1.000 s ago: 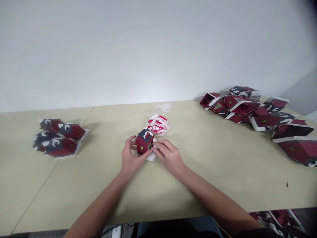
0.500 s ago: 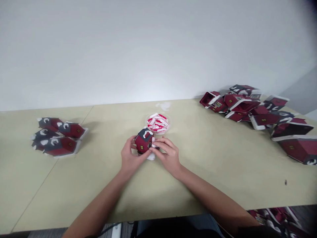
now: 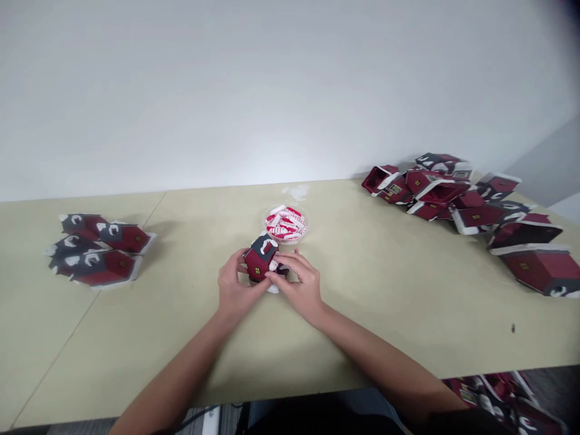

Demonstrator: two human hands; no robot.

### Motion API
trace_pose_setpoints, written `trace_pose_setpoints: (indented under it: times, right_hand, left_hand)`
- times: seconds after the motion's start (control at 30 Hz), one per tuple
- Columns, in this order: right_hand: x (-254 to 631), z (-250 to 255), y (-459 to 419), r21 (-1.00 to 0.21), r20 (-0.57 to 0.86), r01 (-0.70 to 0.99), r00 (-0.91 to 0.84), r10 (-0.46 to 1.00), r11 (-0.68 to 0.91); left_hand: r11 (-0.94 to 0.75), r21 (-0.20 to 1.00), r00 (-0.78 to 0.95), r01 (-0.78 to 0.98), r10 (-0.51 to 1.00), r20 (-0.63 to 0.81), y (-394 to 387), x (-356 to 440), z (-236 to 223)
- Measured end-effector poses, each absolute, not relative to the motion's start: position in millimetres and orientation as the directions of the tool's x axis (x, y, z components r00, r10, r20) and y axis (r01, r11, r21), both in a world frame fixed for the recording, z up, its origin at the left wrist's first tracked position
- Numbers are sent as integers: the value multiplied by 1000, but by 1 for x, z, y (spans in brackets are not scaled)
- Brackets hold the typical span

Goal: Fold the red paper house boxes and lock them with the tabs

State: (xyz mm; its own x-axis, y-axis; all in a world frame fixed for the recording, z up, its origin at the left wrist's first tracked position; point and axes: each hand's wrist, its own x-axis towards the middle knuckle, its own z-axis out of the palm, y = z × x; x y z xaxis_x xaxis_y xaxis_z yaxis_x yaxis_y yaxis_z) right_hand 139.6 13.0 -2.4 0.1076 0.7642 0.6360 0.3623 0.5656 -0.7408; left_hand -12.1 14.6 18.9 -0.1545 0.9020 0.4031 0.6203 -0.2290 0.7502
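Note:
A small dark-red model house [image 3: 258,263] with a dark grey roof and white snow-like trim is tilted in front of me. My left hand [image 3: 236,289] is closed around its left side, with the thumb along the lower front edge. At the house's right face, the fingers of my right hand [image 3: 302,289] are closed on a small white piece [image 3: 273,266], which they hold against the house. The fingers partly hide that piece and the face behind it. Just beyond the house stands a clear round bowl [image 3: 307,225] with several red-and-white striped pieces [image 3: 284,222] in it.
Several similar houses [image 3: 111,266] stand grouped on the left of the table [image 3: 190,356]. A larger heap of houses [image 3: 475,214] lies on the right, against the wall [image 3: 272,90]. More houses [image 3: 493,396] show below the front edge at lower right. A tiny dark bit [image 3: 513,328] lies on the table.
My right fingers have moved in closer across the house's right face with the small white piece. My left hand keeps its hold. The whole view has shifted slightly.

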Motion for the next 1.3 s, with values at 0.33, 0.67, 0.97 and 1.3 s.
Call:
trace_pose_setpoints:
  times: [0.33,0.67,0.97,1.3]
  right_hand:
    - [138,-3,9,-803,576,283,138,806,525]
    - [138,-3,11,-839,527,248,144,838,485]
    - [137,-14,16,-811,573,224,119,811,540]
    - [151,-19,20,-753,618,233,-69,783,615]
  left_hand:
    - [-235,711,-155,663,886,438,14,-13,13]
    - [-255,676,-156,691,861,484,14,-12,9]
    - [-276,680,-145,679,858,493,11,-12,5]
    - [-235,746,-64,623,935,348,21,-23,17]
